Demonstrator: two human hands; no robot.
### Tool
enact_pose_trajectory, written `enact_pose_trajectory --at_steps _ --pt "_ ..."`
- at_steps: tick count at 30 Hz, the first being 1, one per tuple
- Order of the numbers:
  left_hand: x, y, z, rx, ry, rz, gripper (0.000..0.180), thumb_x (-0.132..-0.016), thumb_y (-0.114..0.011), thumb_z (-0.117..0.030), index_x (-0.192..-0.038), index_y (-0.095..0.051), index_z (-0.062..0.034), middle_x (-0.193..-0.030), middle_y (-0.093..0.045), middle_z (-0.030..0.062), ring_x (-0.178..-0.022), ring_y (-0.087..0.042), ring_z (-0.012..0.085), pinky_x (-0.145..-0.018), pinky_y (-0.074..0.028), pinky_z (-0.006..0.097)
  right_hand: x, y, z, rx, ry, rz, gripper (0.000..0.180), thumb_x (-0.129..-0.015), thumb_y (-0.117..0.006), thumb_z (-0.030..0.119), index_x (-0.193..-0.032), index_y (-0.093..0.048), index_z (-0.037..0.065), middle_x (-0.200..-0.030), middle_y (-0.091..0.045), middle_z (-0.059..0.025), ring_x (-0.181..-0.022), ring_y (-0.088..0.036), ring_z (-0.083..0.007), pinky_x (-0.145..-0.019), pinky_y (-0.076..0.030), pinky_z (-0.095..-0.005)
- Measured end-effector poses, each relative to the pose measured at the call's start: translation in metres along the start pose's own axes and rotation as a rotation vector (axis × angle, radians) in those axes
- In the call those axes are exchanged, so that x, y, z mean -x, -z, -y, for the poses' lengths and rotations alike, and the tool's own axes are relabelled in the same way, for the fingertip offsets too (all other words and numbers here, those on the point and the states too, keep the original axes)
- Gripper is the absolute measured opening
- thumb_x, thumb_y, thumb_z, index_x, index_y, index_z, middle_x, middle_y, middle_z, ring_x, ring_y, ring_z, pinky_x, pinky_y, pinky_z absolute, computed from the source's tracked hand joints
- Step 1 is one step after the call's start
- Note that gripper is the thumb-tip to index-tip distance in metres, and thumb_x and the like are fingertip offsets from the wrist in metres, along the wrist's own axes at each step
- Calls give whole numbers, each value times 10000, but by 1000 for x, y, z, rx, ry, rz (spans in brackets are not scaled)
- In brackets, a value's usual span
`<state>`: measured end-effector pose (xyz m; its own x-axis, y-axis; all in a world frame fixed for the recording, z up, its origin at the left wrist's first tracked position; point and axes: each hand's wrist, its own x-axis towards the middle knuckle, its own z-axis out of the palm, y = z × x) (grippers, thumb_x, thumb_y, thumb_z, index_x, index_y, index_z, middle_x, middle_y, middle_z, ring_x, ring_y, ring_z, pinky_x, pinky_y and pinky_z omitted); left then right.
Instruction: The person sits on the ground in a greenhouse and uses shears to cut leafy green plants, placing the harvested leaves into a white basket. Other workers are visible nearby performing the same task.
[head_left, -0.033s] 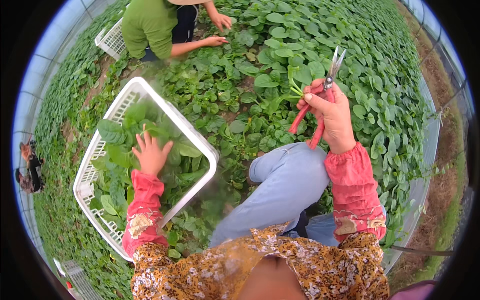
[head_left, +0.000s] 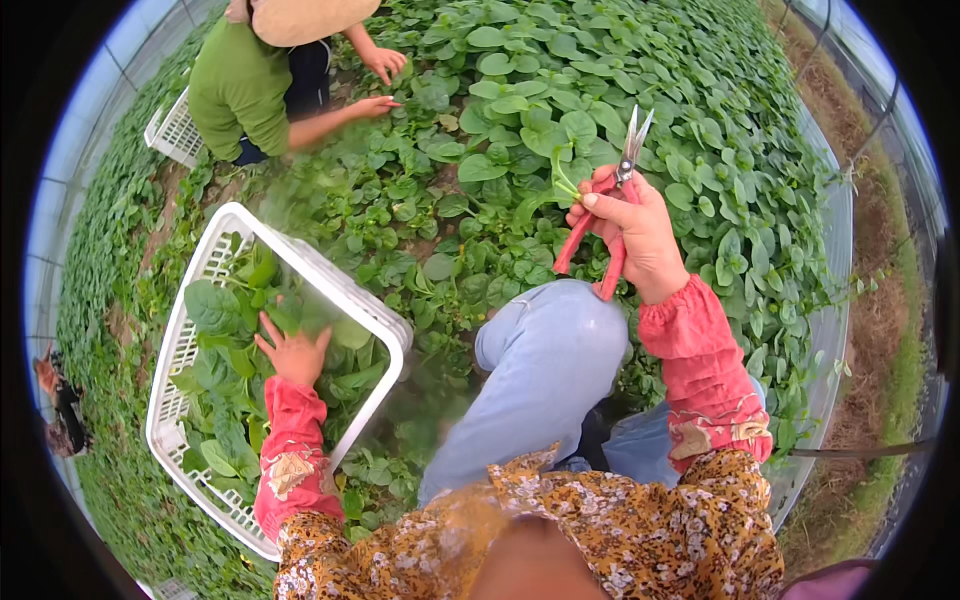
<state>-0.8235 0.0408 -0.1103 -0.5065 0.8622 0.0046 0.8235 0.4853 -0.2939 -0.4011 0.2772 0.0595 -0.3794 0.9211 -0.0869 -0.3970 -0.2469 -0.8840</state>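
My left hand lies in the white plastic basket, fingers spread over loose green leaves. Its fingertips partly vanish among the foliage. Raised over the leafy plants on the right, my right hand has a pair of red-handled scissors, blades apart and pointing up and away from me. The same hand pinches a few cut green stems between thumb and fingers; their leaves hang to the left of the handles.
Dense leafy plants cover the ground. A co-worker in a green top and straw hat crouches at far left, beside another white basket. My bent knee sits between my hands. Clear plastic edging borders a dry path at right.
The whole view has shifted, so the co-worker and both my hands sit slightly lower and mostly further left. My left hand stays on the leaves; my right still grips the scissors and stems.
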Motion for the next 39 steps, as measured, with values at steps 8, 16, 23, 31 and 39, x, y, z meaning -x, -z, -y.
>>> enact_pose_trajectory --at_steps 8,16,23,31,39 --pt "-30 64 60 692 -319 381 773 -740 -728 -255 -1424 -403 -105 -1443 -382 204 -1346 -332 346 -1119 -212 446 153 281 101 -261 230 -724 114 -863 -583 -13 -963 -531 5 -958 -605 -149 -882 -621 -278 -840 -532 -420" --pt "-55 234 42 112 13 394 380 -696 -784 -217 -984 -700 17 -861 -691 214 -796 -676 321 -720 -513 379 306 402 163 -208 75 -1217 418 -854 -687 369 -991 -535 5 -1085 -576 -193 -976 -585 -310 -873 -501 -431" --pt "-149 216 -225 472 -664 37 411 -808 -690 -311 -1058 -644 12 -903 -656 172 -790 -640 321 -699 -497 390 142 282 61 161 -541 -631 308 -868 -660 303 -1008 -559 47 -923 -627 -104 -788 -630 -239 -729 -538 -389" --pt "-218 169 -479 707 -992 -438 334 -685 -766 -164 -990 -656 -82 -866 -515 65 -849 -535 257 -743 -448 367 40 262 -48 89 -777 -325 293 -894 -630 265 -1043 -539 30 -953 -620 -88 -811 -642 -214 -748 -527 -349" --pt "-248 125 -492 861 -944 -404 93 -726 -708 -111 -767 -638 -66 -812 -531 62 -851 -526 275 -744 -412 385 6 278 -87 60 -750 -268 279 -881 -638 201 -1065 -529 22 -942 -601 -72 -800 -613 -171 -709 -516 -302"
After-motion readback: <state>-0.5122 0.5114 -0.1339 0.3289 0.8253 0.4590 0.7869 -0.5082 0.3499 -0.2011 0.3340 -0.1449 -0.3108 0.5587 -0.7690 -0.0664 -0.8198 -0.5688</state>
